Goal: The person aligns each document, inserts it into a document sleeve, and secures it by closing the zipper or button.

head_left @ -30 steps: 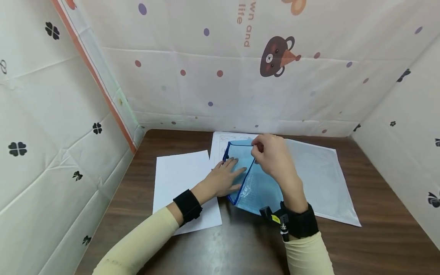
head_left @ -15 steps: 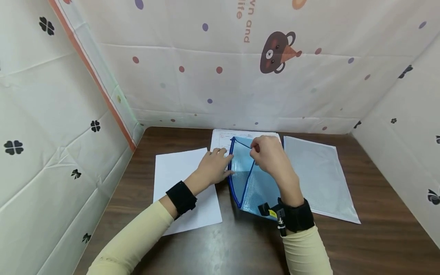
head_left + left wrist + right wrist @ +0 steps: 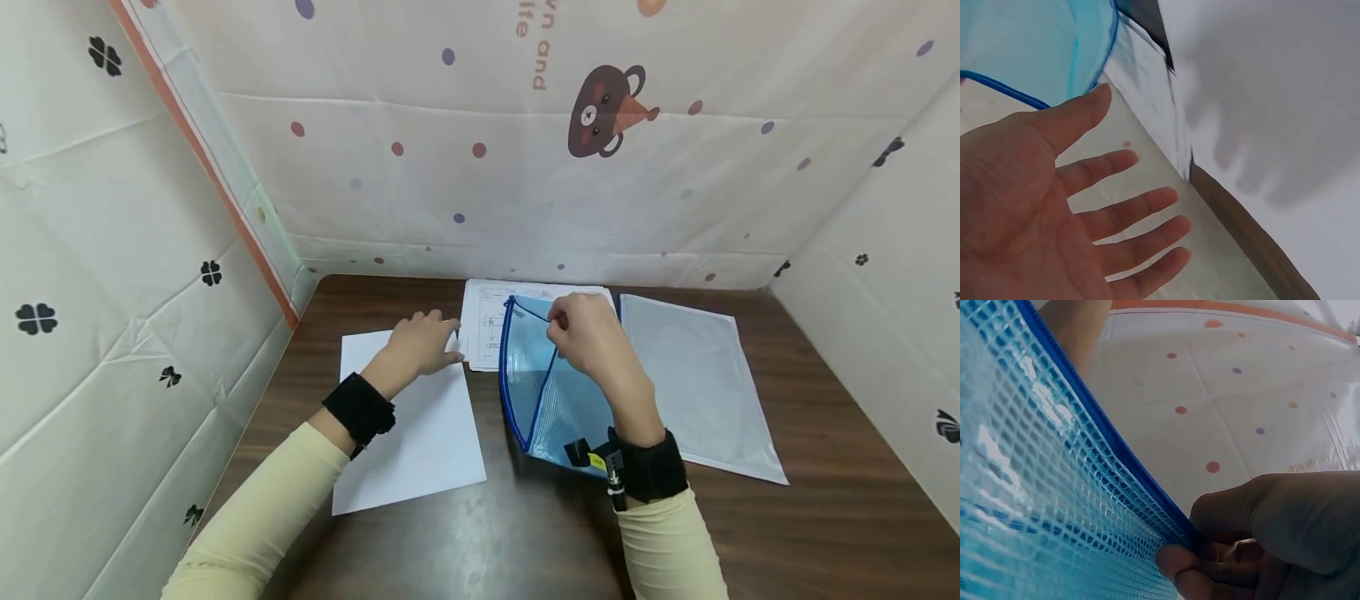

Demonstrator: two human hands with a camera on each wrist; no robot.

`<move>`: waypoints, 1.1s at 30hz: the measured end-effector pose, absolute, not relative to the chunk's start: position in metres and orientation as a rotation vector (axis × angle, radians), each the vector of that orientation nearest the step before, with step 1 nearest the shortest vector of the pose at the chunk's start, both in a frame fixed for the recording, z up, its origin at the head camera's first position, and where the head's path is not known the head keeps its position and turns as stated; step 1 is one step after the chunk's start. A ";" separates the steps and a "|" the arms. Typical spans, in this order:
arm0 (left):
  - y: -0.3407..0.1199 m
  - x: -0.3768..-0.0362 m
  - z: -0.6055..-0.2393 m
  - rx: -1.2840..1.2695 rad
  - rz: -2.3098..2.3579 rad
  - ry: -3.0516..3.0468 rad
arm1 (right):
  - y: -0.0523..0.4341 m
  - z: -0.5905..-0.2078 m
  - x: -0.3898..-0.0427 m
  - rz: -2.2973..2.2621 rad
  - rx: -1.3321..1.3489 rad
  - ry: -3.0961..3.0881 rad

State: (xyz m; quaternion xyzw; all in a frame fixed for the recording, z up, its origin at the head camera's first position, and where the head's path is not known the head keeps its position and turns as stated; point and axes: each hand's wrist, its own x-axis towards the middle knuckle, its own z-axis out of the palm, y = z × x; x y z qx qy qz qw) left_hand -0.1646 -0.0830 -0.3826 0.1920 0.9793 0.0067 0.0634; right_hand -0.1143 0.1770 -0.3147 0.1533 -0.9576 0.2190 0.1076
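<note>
A blue mesh zipper pouch (image 3: 577, 408) lies on the table with its mouth gaping toward the left. My right hand (image 3: 588, 337) pinches the upper zipper edge between thumb and fingers and lifts it; the right wrist view shows the dark blue zipper (image 3: 1129, 459) running into that pinch. Over the top of a blank white sheet of paper (image 3: 412, 450) is my left hand (image 3: 420, 343), holding nothing. In the left wrist view its fingers (image 3: 1141, 206) are spread and nearly straight, and their shadow falls on the sheet.
Printed papers (image 3: 487, 329) lie behind and partly under the pouch. To its right is a pale flat pouch (image 3: 697, 383). Patterned cloth (image 3: 420, 192) walls the dark wooden table (image 3: 420, 554) at the back and both sides.
My left hand has come off the pouch and moved left to above the white sheet. The pouch mouth gapes wider. My right hand keeps its pinch in nearly the same place.
</note>
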 end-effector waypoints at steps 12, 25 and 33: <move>-0.142 -0.162 -0.367 0.012 -0.025 2.826 | 0.182 -0.312 -0.117 0.667 0.447 -2.803; -0.154 -0.138 -0.379 -0.232 -0.063 2.595 | 0.188 -0.312 -0.114 0.702 0.434 -2.820; -0.156 -0.130 -0.382 -0.247 -0.020 2.593 | 0.186 -0.316 -0.115 0.687 0.439 -2.791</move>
